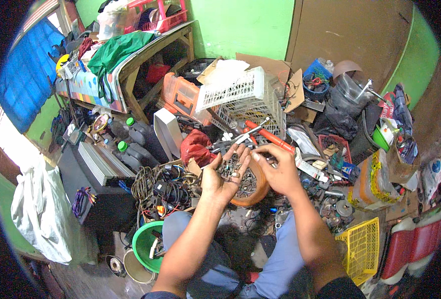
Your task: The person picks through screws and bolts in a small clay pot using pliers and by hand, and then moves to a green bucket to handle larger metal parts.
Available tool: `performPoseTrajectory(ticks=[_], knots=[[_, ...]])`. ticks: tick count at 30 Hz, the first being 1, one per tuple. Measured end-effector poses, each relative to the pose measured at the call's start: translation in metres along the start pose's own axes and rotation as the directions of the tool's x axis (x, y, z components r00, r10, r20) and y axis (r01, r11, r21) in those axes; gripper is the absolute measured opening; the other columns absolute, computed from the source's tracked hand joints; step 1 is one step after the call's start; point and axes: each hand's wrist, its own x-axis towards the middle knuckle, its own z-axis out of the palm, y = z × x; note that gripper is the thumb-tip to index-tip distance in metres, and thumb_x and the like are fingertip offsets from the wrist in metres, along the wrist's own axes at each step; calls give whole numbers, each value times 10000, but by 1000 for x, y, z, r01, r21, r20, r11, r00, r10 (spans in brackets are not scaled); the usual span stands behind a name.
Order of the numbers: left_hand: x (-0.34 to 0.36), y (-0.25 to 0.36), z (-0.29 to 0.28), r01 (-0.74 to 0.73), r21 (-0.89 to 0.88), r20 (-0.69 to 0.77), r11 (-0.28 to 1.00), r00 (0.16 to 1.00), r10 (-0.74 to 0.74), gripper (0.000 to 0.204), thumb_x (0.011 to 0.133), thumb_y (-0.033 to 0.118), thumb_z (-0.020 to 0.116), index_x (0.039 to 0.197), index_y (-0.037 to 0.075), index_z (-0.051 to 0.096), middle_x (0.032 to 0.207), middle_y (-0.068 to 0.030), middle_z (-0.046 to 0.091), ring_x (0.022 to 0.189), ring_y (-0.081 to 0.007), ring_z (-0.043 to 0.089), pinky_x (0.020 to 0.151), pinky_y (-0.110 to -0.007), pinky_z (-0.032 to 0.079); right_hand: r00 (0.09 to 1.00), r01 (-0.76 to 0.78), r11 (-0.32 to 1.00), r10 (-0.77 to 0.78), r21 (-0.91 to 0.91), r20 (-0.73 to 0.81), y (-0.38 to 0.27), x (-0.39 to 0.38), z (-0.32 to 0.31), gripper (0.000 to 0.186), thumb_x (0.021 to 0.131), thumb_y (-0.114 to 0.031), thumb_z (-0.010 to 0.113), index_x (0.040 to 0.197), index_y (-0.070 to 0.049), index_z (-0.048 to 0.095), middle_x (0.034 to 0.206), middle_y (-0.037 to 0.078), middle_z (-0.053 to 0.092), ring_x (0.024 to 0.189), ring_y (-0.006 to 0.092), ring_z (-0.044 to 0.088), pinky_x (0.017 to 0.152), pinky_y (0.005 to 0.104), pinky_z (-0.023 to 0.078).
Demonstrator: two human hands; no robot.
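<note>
My left hand [215, 180] is turned palm up, its fingers stretched forward, with several small screws [231, 168] lying on the palm and fingers. Close beside it, my right hand [282, 172] has thumb and forefinger pinched together by the left fingertips; whatever is between them is too small to make out. Below both hands stands a round orange-brown bowl [264, 187] filled with small metal screws and fittings [250, 185]. The left hand hides part of this bowl.
Tangled cables [153, 192] and a green basin [143, 244] are at the left. Behind the bowl lie a red plastic bag [196, 148] and a white crate [240, 92]. To the right are metal parts [337, 207], a yellow basket [362, 244] and a taped box [372, 182].
</note>
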Motion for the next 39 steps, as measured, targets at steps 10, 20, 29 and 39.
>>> performPoseTrajectory(ticks=[10, 20, 29, 39], knots=[[-1, -9, 0, 43, 63, 94, 997, 994, -49, 633, 1091, 390, 200, 1465, -86, 383, 1521, -244, 431, 1411, -373, 428, 1214, -479, 314, 949, 300, 937, -274, -177, 157, -26, -22, 4, 225, 808, -11, 742, 1032, -25, 749, 944, 120, 669, 915, 284, 654, 845, 384, 522], [2, -12, -10, 57, 158, 112, 986, 991, -76, 565, 1100, 346, 214, 1385, -83, 446, 1468, -245, 493, 1378, -375, 467, 1196, -484, 345, 927, 357, 901, -310, -246, 209, -30, -27, 18, 225, 793, -72, 764, 1016, -50, 767, 952, 122, 613, 938, 307, 626, 851, 410, 512], [3, -15, -11, 37, 185, 51, 982, 998, -48, 493, 1065, 286, 309, 1377, -50, 490, 1452, -200, 526, 1368, -341, 477, 1193, -464, 348, 960, 263, 859, -191, -440, 203, -25, -32, 33, 195, 827, -183, 746, 949, -31, 746, 1159, 186, 637, 1240, 438, 534, 1002, 509, 465], [6, -19, -17, 55, 189, -37, 981, 998, -49, 484, 1066, 267, 301, 1363, -47, 516, 1425, -214, 547, 1344, -314, 510, 1172, -443, 375, 967, 225, 866, -142, -446, 214, -17, -34, 36, 248, 865, -131, 685, 1067, 9, 655, 1144, 202, 627, 1215, 419, 526, 1042, 493, 414]])
